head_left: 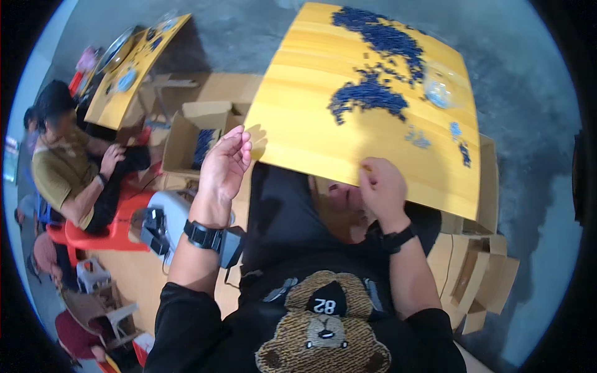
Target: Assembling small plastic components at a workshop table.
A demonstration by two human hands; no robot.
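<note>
I note left hand (225, 163) raised off surface's (311, 124) near-left corner, fingers curled together, empty. Right hand (380, 186) at near edge, fingers pinched; contents unclear. Dark blue pieces (373, 62) heaped far side.

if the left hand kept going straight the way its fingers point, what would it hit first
Probably the near left corner of the yellow wooden table: the left hand has its fingertips pointing up and right, close beside that edge. Depth is unclear, so it may pass just under it.

In front of you stands a yellow wooden table (298, 118) with a bare near half. Across its far half lie heaps of small dark-blue pieces (379, 62), a crumpled clear plastic bag (438, 93) beside them, and a few scattered blue bits (460, 140) toward the right edge.
</note>
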